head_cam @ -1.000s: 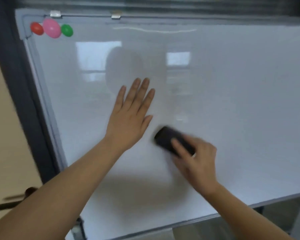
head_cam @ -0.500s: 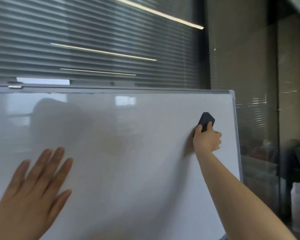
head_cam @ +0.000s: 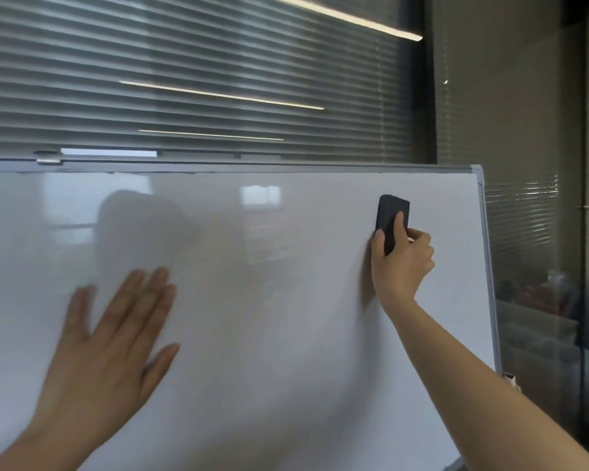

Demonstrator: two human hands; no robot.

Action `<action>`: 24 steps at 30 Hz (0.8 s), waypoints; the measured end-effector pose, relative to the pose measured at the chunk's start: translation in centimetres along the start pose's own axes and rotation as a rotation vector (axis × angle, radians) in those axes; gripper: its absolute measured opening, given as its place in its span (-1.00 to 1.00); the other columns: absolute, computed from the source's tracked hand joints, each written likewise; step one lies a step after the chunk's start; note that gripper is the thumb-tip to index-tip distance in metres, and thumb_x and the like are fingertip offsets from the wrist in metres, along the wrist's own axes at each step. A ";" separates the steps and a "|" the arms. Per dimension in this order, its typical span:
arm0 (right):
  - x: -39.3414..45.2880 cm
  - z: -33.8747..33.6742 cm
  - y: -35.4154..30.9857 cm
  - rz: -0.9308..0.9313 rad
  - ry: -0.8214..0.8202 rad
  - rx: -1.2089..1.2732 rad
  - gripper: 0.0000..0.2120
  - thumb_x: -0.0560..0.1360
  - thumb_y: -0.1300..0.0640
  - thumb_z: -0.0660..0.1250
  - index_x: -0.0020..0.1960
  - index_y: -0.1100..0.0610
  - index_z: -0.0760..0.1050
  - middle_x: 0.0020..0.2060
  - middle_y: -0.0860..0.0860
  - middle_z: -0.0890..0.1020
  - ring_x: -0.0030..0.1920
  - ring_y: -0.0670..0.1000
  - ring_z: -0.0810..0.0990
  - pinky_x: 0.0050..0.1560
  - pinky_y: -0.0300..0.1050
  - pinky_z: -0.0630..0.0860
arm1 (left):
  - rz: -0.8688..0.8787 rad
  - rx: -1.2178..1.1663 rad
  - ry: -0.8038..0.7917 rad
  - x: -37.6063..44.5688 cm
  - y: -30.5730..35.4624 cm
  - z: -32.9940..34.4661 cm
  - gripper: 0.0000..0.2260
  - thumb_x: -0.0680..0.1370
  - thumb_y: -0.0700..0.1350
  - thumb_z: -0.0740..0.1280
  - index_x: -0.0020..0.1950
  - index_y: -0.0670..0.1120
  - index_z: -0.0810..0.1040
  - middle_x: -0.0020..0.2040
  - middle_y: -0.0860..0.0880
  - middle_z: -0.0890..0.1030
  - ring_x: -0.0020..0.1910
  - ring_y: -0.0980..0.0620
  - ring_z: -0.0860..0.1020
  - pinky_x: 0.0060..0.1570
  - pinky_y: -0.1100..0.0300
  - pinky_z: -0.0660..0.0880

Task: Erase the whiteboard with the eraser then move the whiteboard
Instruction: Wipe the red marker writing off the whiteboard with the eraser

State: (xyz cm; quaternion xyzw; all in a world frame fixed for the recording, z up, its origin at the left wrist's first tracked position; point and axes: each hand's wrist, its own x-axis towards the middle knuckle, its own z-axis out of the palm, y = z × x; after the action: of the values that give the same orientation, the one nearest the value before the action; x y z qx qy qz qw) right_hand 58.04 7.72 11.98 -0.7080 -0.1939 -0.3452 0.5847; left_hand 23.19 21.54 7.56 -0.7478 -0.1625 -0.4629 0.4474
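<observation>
The whiteboard (head_cam: 286,253) fills most of the view, its glossy white surface free of visible writing, with a grey frame along the top and right side. My right hand (head_cam: 400,263) presses a black eraser (head_cam: 390,217) against the board near its upper right corner, fingers wrapped around the eraser's lower half. My left hand (head_cam: 106,348) lies flat on the board at the lower left, fingers spread, holding nothing; it looks slightly blurred.
Grey window blinds (head_cam: 191,79) hang behind the board. A dark pillar (head_cam: 429,79) and a glass partition (head_cam: 541,232) stand to the right, with dim clutter behind the glass. A metal clip (head_cam: 50,161) sits on the board's top edge.
The view swung from the board's left part to its right. My right hand carried the eraser up to the upper right area. My left hand stays flat on the board.
</observation>
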 end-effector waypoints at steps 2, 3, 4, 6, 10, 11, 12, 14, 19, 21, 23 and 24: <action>-0.5 0.3 -0.3 -0.051 0.006 0.046 -0.54 0.59 0.02 0.24 0.48 0.00 0.30 0.22 0.16 0.41 0.16 0.20 0.39 0.25 0.02 0.22 | 0.021 0.020 -0.021 2.0 0.9 0.3 -0.47 0.59 0.05 0.10 0.49 -0.18 0.30 0.54 -0.18 0.25 0.51 -0.16 0.21 0.36 -0.36 0.10; -0.7 0.3 -0.3 -0.067 0.008 0.067 -0.54 0.59 0.03 0.25 0.47 0.00 0.31 0.21 0.17 0.41 0.16 0.20 0.40 0.25 0.02 0.23 | 0.023 0.026 -0.028 3.1 1.4 0.6 -0.48 0.60 0.06 0.08 0.51 -0.15 0.30 0.54 -0.17 0.25 0.50 -0.17 0.22 0.38 -0.35 0.07; -0.9 0.4 -0.3 -0.076 0.011 0.091 -0.54 0.58 0.03 0.26 0.47 0.00 0.32 0.21 0.17 0.41 0.16 0.20 0.40 0.25 0.02 0.23 | 0.020 0.028 -0.041 4.3 1.9 0.8 -0.48 0.61 0.07 0.07 0.52 -0.14 0.29 0.54 -0.17 0.24 0.51 -0.17 0.21 0.39 -0.34 0.05; -1.4 0.2 -0.5 -0.107 0.040 0.148 -0.55 0.57 0.05 0.29 0.44 0.02 0.36 0.18 0.18 0.43 0.13 0.23 0.43 0.22 0.04 0.27 | 0.020 0.030 -0.066 6.8 3.2 1.3 -0.48 0.62 0.08 0.05 0.54 -0.11 0.27 0.55 -0.15 0.21 0.52 -0.16 0.19 0.42 -0.33 0.00; -4.5 0.1 -0.9 -0.398 0.090 0.217 -0.54 0.50 0.02 0.24 0.37 0.14 0.46 0.10 0.25 0.50 0.01 0.26 0.50 0.05 0.06 0.39 | 0.033 0.036 -0.096 10.4 6.4 2.3 -0.47 0.63 0.09 0.03 0.54 -0.13 0.26 0.57 -0.14 0.18 0.54 -0.16 0.16 0.45 -0.31 -0.08; -5.7 0.2 -1.3 -0.510 0.069 0.224 -0.53 0.50 0.03 0.26 0.38 0.14 0.45 0.10 0.26 0.50 0.00 0.25 0.50 0.03 0.05 0.40 | 0.034 0.042 -0.108 10.7 6.6 2.4 -0.48 0.63 0.09 0.02 0.55 -0.12 0.25 0.57 -0.13 0.18 0.54 -0.16 0.16 0.45 -0.30 -0.09; -6.5 0.1 -1.1 -0.628 0.039 0.214 -0.53 0.51 0.04 0.29 0.39 0.13 0.42 0.11 0.26 0.50 0.01 0.24 0.50 0.02 0.03 0.39 | 0.036 0.045 -0.117 11.0 6.9 2.5 -0.48 0.64 0.08 0.01 0.55 -0.11 0.24 0.57 -0.13 0.16 0.54 -0.17 0.15 0.45 -0.30 -0.10; -6.6 -0.3 0.5 -0.842 -0.017 0.169 -0.53 0.53 0.06 0.33 0.40 0.07 0.33 0.14 0.25 0.52 0.00 0.20 0.50 -0.01 0.01 0.37 | 0.034 0.046 -0.116 11.5 7.7 2.9 -0.48 0.64 0.07 -0.01 0.56 -0.10 0.22 0.58 -0.13 0.14 0.55 -0.18 0.12 0.45 -0.31 -0.10; -1.4 -1.1 5.1 -0.956 -0.046 0.073 -0.55 0.53 0.05 0.32 0.38 0.05 0.33 0.14 0.27 0.53 -0.06 0.24 0.53 -0.04 0.03 0.39 | 0.029 0.022 -0.083 11.7 8.4 3.2 -0.49 0.63 0.06 0.01 0.55 -0.10 0.21 0.57 -0.14 0.17 0.54 -0.19 0.15 0.44 -0.30 -0.07; 1.3 -1.2 6.4 -0.790 -0.032 0.080 -0.55 0.52 0.04 0.29 0.39 0.10 0.40 0.13 0.28 0.51 -0.05 0.27 0.53 -0.01 0.08 0.44 | 0.028 0.023 -0.078 11.6 8.5 3.3 -0.49 0.63 0.06 0.01 0.56 -0.09 0.20 0.57 -0.14 0.16 0.54 -0.18 0.14 0.44 -0.31 -0.06; 3.9 -1.2 7.6 -0.583 -0.016 0.094 -0.55 0.52 0.06 0.29 0.38 0.15 0.44 0.12 0.29 0.50 -0.03 0.29 0.52 0.04 0.13 0.47 | 0.023 0.020 -0.068 11.5 8.5 3.5 -0.49 0.63 0.06 0.01 0.56 -0.09 0.21 0.57 -0.13 0.16 0.55 -0.16 0.12 0.44 -0.31 -0.06; 5.1 -1.3 8.3 -0.482 -0.012 0.096 -0.55 0.52 0.09 0.31 0.39 0.15 0.43 0.14 0.28 0.48 0.00 0.31 0.51 0.09 0.15 0.46 | 0.020 0.017 -0.057 11.5 8.5 3.5 -0.49 0.63 0.06 0.01 0.55 -0.10 0.21 0.57 -0.13 0.16 0.55 -0.14 0.10 0.45 -0.30 -0.06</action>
State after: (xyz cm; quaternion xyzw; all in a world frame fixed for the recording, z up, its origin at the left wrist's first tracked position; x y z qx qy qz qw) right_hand 66.84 3.84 10.01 -0.6147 -0.3767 -0.4610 0.5173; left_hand 36.65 17.83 12.19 -0.7583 -0.1716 -0.4356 0.4535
